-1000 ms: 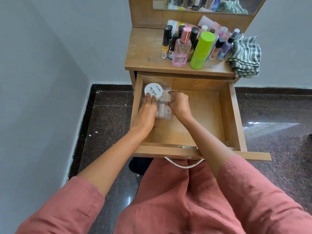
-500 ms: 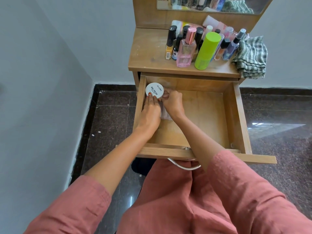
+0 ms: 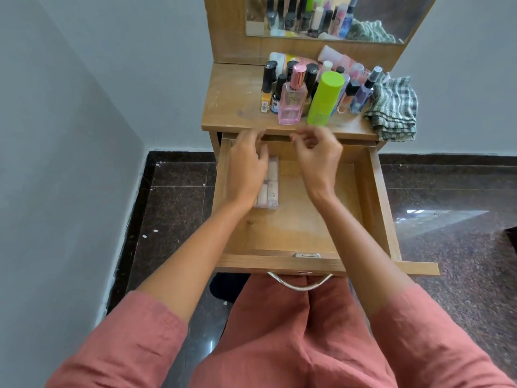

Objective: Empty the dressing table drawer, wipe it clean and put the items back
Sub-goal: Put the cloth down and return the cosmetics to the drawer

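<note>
Home bedroom corner — mirrored dressing table (image 3: 232,107), cosmetic bottles (image 3: 293,99)

grey wall (image 3: 70,107) left | dark speckled floor (image 3: 461,275) | mirror (image 3: 391,12) above

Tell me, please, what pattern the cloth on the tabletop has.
The cloth has a dark green and white check; the head view shows it.

Arms stretched forward, left hand (image 3: 246,166) and right hand (image 3: 319,161) apart (right fingers loosely curled, left blurred).
</note>
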### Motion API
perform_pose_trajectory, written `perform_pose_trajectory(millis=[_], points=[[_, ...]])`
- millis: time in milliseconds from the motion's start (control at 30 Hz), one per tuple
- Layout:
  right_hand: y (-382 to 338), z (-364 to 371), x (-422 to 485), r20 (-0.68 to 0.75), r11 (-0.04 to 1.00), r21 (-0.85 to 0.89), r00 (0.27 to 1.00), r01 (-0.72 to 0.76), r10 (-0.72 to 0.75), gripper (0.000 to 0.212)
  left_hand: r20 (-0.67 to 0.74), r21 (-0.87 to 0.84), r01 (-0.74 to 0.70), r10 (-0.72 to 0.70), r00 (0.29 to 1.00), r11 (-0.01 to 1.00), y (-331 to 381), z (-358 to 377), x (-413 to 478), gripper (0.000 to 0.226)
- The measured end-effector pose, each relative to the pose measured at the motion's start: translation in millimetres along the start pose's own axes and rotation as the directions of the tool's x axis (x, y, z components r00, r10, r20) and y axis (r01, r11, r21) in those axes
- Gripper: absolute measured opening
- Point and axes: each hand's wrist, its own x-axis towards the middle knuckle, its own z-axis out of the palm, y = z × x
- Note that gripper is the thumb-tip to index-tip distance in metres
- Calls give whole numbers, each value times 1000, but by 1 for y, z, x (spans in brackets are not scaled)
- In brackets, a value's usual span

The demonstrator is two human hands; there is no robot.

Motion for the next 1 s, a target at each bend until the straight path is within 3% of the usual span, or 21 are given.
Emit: perform_pose_trajectory(millis=[167, 333, 633, 1000], points=[[-10, -24, 38, -200, 1000, 22, 980, -11, 15, 27, -101, -18, -124, 122, 987, 992, 25, 14, 39, 44], [-3, -22, 53, -118, 995, -44, 989, -90, 84, 49, -101, 0, -122, 122, 987, 993, 28, 27, 60, 44], [-2, -15, 54, -135, 993, -70, 988, -91, 81, 41, -151, -113, -93, 76, 986, 989, 26, 31, 66, 26], [7, -46, 26, -64, 994, -58, 994, -87, 84, 42, -35, -258, -83, 77, 996, 963, 31, 21, 31, 21]])
